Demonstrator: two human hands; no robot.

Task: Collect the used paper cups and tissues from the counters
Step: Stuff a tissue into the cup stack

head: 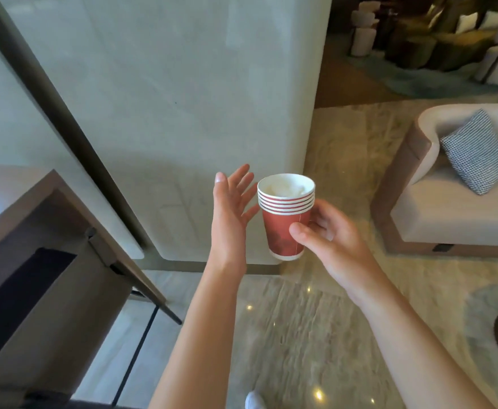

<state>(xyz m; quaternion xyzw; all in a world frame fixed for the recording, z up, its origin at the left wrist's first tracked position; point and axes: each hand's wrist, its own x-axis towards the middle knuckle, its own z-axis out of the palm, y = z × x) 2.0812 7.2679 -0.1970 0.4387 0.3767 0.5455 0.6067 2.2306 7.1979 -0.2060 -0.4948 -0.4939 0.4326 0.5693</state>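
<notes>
Nested red cups (285,228), tissue (289,188) stuffed inside: gripped by right hand (327,240), mid-air above floor. Left hand (232,208) spread, empty, just beside stack. Collecting seemingly well along; worktop (20,202) at left showing nothing left.

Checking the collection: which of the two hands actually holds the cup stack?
The right hand has its grip on the nested red cup stack; the left hand is open beside it.
</notes>
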